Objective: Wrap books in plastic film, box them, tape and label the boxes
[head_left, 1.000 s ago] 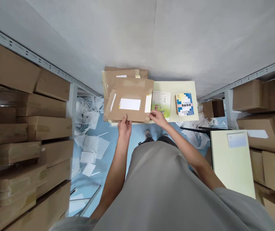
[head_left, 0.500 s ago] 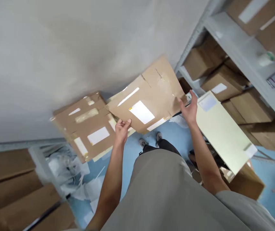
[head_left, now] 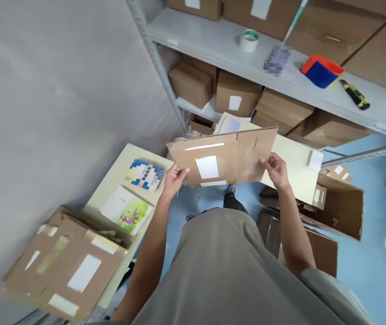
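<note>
Two hands (head_left: pixel 173 181), one held cardboard sheet (head_left: pixel 227 160), two books (head_left: pixel 145 175), one tape roll (head_left: pixel 248 44), one utility knife (head_left: pixel 355 95)

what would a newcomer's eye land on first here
Probably the large cardboard sheet at the centre, held near its left end by the left hand's fingers and near its right end by the right hand's fingers. Next, likely the bright orange-and-blue object on the grey shelf at upper right, then the blue-and-white book on the pale table at left.
</note>
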The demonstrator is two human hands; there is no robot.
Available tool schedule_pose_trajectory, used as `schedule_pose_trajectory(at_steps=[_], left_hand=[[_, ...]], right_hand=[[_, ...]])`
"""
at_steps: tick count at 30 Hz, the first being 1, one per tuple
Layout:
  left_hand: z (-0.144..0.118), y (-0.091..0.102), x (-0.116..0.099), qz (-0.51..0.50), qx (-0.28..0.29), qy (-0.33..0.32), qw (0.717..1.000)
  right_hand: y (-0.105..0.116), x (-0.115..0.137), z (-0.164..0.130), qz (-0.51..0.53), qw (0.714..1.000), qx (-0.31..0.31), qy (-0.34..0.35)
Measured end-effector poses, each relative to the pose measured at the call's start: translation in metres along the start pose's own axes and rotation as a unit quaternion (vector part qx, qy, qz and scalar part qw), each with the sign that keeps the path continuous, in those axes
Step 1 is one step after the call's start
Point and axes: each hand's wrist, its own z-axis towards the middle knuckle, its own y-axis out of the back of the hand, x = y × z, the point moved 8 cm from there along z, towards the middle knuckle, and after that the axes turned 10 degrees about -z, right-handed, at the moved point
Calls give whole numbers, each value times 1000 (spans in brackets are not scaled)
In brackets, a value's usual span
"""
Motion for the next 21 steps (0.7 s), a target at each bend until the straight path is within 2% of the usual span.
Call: schedule_pose_trajectory(at_steps=[3, 6, 8, 10, 12, 15, 18, 21], left_hand=[[53, -75, 21, 10, 30, 7, 999], [96, -142, 37, -1, 30, 27, 999], [117, -178, 43, -24, 20, 41, 999], [134, -206, 46, -43, 12, 54, 998], [147, -225, 49, -36, 11, 67, 997], [161, -240, 55, 26, 19, 79, 996], [169, -248, 62, 69, 29, 84, 994], [172, -258, 70, 52, 44, 99, 993]], right_hand=[[58, -41, 25, 11, 999, -25, -24], [108, -72, 45, 6, 998, -45, -42], [134, -88, 54, -2, 997, -55, -52], [154, -101, 61, -19, 996, -59, -64], [169, -113, 66, -43, 994, -61, -76], [183, -128, 72, -58, 992, -72, -89], [187, -140, 74, -52, 991, -70, -97], [186, -149, 75, -44, 992, -62, -104]])
